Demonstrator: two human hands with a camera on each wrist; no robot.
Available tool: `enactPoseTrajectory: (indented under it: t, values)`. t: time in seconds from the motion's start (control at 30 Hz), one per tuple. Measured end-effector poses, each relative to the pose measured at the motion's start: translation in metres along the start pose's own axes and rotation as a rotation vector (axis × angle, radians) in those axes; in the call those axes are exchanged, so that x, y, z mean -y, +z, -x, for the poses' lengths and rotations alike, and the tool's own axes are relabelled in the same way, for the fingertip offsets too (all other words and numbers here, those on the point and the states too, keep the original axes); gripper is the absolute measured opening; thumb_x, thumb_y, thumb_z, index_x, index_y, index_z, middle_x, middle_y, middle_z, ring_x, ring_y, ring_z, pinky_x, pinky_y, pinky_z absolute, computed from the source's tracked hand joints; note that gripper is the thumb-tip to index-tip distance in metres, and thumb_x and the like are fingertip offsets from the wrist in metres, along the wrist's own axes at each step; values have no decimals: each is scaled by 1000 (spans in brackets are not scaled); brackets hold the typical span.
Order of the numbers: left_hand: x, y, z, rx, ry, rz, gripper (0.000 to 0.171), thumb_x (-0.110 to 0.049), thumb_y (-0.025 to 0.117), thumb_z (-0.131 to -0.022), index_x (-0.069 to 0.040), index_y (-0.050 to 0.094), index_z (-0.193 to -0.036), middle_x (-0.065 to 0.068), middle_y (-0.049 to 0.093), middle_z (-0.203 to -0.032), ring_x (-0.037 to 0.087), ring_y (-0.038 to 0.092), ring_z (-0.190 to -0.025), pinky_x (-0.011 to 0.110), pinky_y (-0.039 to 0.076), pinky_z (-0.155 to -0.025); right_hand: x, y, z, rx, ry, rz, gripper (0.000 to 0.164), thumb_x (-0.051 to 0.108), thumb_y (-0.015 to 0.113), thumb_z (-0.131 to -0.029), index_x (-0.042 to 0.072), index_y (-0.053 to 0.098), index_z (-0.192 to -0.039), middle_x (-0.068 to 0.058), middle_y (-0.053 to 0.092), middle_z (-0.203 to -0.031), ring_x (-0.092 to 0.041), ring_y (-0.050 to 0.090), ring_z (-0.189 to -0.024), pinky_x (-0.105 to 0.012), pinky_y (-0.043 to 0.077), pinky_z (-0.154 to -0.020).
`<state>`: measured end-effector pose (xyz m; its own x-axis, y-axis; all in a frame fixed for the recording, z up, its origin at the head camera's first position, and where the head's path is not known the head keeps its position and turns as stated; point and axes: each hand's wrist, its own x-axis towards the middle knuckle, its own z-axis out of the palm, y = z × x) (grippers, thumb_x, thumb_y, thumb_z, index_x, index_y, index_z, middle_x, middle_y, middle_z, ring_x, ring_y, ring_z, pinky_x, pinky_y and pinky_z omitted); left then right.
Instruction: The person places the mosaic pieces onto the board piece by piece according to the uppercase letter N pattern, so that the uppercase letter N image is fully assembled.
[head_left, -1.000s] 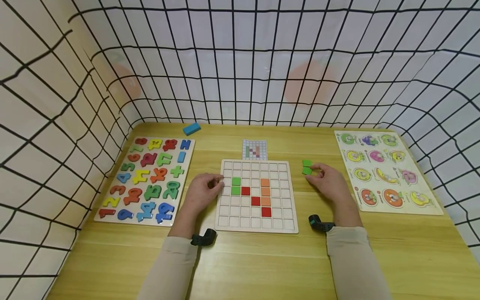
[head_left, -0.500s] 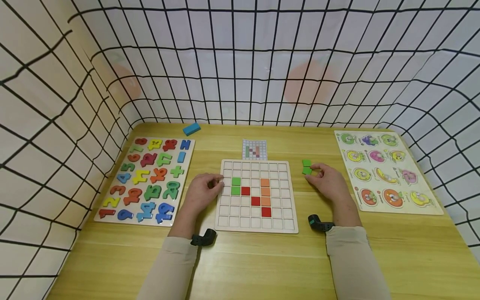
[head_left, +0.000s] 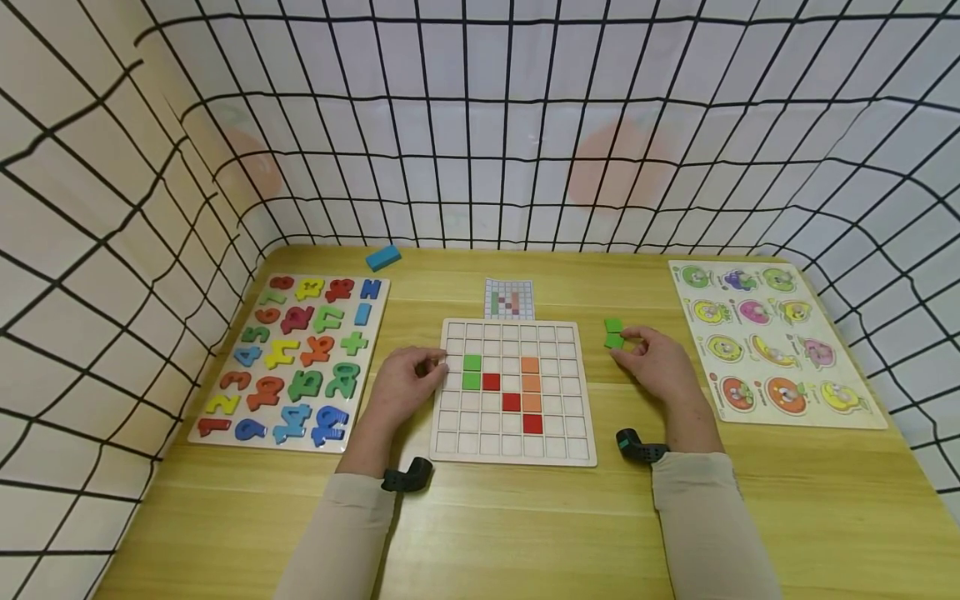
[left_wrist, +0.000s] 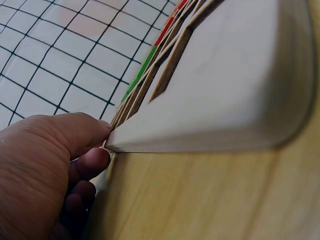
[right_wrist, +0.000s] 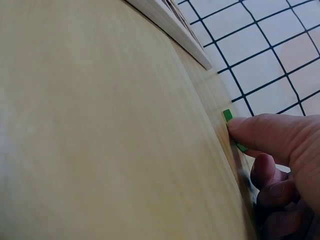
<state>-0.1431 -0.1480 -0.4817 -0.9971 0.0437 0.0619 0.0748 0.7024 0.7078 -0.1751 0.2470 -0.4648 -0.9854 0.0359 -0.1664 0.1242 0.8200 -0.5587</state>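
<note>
A wooden grid board (head_left: 480,454) lies mid-table, holding two green, several red and several orange square tiles in its cells. At its left edge my left hand (head_left: 405,385) pinches the rim between thumb and forefinger; the left wrist view shows the thumb at the board's corner (left_wrist: 200,130). Right of the board, two loose green tiles lie together, a far one (head_left: 613,325) and a near one (head_left: 612,342). My right hand (head_left: 660,368) has its thumb and forefinger on the near tile. In the right wrist view the thumb partly covers the green tile (right_wrist: 242,147).
A small printed pattern card (head_left: 509,292) sits behind the board. To the left is a number puzzle (head_left: 360,433); to the right, a fruit puzzle board (head_left: 840,417). A blue block (head_left: 384,258) lies at the back. Black netting (head_left: 510,104) stands around the table.
</note>
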Motion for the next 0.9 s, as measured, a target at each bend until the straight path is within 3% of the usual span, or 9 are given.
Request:
enactPoseTrajectory:
  t: [0.9]
  values:
    - [-1, -1, 0, 4, 11, 7, 27, -24, 72, -94, -12, 77, -118, 4, 66, -88, 22, 55, -89, 34, 43, -80, 3, -3, 2, -8, -2, -22, 43, 37, 64, -100, 8, 60, -131, -7, 59, -90, -24, 53, -79, -33, 40, -72]
